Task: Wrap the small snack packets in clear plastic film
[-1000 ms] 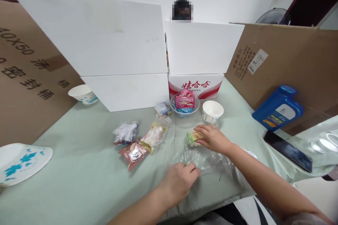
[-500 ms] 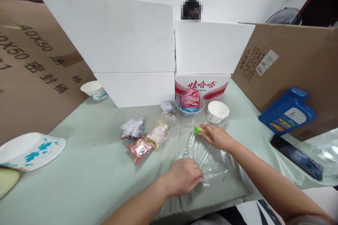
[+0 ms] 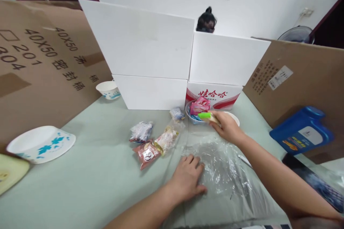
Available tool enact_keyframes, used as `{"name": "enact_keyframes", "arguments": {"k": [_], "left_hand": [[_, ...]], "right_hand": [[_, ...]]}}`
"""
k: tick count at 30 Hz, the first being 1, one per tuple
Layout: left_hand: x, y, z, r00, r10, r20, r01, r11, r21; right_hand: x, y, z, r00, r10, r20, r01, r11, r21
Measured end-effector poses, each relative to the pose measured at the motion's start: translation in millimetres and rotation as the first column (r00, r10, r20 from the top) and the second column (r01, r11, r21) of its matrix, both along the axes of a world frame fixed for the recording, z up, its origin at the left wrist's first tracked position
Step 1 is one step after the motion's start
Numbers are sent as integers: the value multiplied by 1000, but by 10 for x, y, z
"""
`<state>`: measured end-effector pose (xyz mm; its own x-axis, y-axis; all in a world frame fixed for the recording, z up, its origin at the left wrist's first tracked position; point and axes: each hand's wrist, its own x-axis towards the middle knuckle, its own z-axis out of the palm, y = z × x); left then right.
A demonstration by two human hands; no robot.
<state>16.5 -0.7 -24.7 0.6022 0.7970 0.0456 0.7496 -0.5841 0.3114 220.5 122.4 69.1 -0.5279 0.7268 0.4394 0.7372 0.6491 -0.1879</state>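
My right hand (image 3: pixel 227 127) is closed around a bundle of thin pale sticks (image 3: pixel 206 115) with a bright green end. It hovers in front of a white paper bowl (image 3: pixel 233 117), partly covering it. Just left of the sticks, a clear bowl (image 3: pixel 191 117) holds pink packets (image 3: pixel 200 106) and blue ones. My left hand (image 3: pixel 189 177) lies with fingers spread at the left edge of a crumpled clear plastic bag (image 3: pixel 219 166). Nothing shows in its grasp. Left of it lie a reddish-brown packet (image 3: pixel 147 154), a gold-edged clear packet (image 3: pixel 166 139) and a white-and-dark packet (image 3: pixel 141 130).
White boards (image 3: pixel 154 43) and a red-and-white box (image 3: pixel 227 94) stand at the back. Cardboard walls flank both sides. A blue bottle (image 3: pixel 302 130) and a dark phone (image 3: pixel 309 175) lie right; paper bowls (image 3: pixel 44 146) stand left. A person's head (image 3: pixel 206 20) shows behind the boards.
My right hand has lifted the stick bundle off the bag toward the bowls. My left hand has gone from curled to spread. The view has shifted slightly.
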Motion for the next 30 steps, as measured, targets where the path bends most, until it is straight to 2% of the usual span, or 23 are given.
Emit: {"name": "enact_keyframes", "arguments": {"k": [3,7,10,12,14,17,19,22,24,26,28,30], "left_hand": [[-11,34,-32,1000,8,16,-9,1000,24],[-52,104,-107,999,21,37,-24,996,83],[-68,118,-109,997,32,70,-39,993,108],[-72,115,-85,993,49,106,-62,990,127],[-82,115,-50,986,79,146,-102,983,155],[-112,135,-1,972,140,188,-177,964,198],[-136,155,17,968,173,183,-209,956,204],[-153,171,16,967,217,133,-237,959,153],[-146,164,7,965,232,126,-249,958,140],[-127,149,-2,971,199,130,-219,962,163],[-109,135,-14,982,159,98,-175,969,177],[-103,132,-35,988,150,34,-154,977,151]], "right_hand": [[-258,367,110,996,-48,74,46,999,25],[-503,795,-57,964,-85,252,113,989,-100],[-521,913,-190,956,-114,269,150,982,-116],[-475,862,-226,958,-132,254,160,983,-94],[-408,704,-251,964,-141,226,158,986,-60],[-281,287,-380,981,-94,167,99,995,-23],[-181,-81,-562,990,11,143,-5,999,-42],[-27,-676,-893,962,133,240,-94,982,-167],[54,-1035,-1051,956,114,269,-50,971,-234],[103,-1310,-1110,956,91,279,0,951,-308],[133,-1463,-1089,955,81,285,34,925,-379],[169,-1484,-1039,955,48,294,86,901,-426]]}}
